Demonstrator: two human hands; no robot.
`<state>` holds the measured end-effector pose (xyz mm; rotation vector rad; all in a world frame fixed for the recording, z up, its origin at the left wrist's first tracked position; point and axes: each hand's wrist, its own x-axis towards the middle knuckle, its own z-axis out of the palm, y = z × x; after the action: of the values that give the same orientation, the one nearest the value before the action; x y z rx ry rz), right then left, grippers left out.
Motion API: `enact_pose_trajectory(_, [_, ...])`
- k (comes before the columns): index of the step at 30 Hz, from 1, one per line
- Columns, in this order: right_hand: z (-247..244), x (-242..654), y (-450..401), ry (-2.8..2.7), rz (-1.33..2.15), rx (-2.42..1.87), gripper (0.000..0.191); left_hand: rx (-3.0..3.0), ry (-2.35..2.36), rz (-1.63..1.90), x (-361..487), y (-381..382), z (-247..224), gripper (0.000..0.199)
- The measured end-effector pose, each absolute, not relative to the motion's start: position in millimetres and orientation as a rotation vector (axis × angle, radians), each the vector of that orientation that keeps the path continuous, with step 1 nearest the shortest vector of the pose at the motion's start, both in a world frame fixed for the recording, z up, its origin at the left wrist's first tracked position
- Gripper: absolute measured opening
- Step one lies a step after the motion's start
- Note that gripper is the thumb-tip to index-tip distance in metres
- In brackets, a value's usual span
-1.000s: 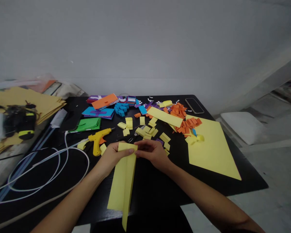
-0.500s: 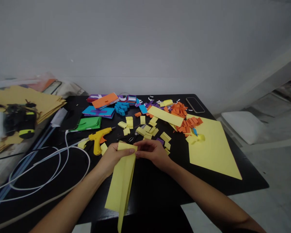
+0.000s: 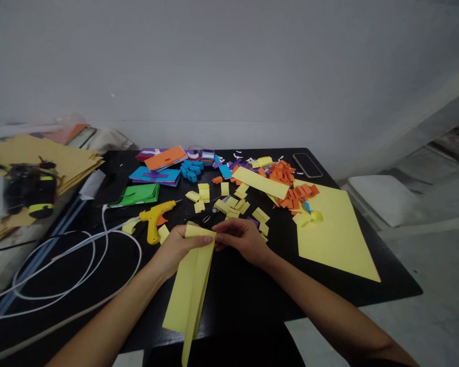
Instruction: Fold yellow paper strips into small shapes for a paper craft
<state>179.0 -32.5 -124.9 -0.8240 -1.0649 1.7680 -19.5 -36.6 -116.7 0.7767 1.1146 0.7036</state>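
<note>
A folded piece of yellow paper [image 3: 189, 285] hangs at a slant over the near part of the black table, its layers fanning apart toward the bottom. My left hand [image 3: 176, 250] is closed on its upper end, thumb flat on the front. At the paper's top right corner, my right hand [image 3: 243, 239] has its thumb and fingers bent together at the edge; the fingertips are partly hidden. Small folded yellow pieces [image 3: 233, 206] lie just beyond both hands. A yellow glue gun [image 3: 155, 219] rests left of my left hand.
A large yellow sheet [image 3: 332, 244] lies at right, near orange folded pieces [image 3: 300, 196] and a phone [image 3: 308, 165]. Green paper [image 3: 139, 194], blue paper [image 3: 156, 176] and orange paper [image 3: 166, 158] are stacked at back left. A white cable [image 3: 139, 255] loops across the left side.
The lower end of the yellow paper has swung slightly left. My right thumb and fingers have shifted a little at its corner; my left hand keeps its grip.
</note>
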Motion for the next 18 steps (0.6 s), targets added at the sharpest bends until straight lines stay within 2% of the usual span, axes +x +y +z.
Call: enact_pose_trajectory(18, [-131.1,182.0,-31.0,-1.089,1.828,-0.793,0.027,0.816,1.073,0.661,-21.6,-35.4,-115.6,0.032])
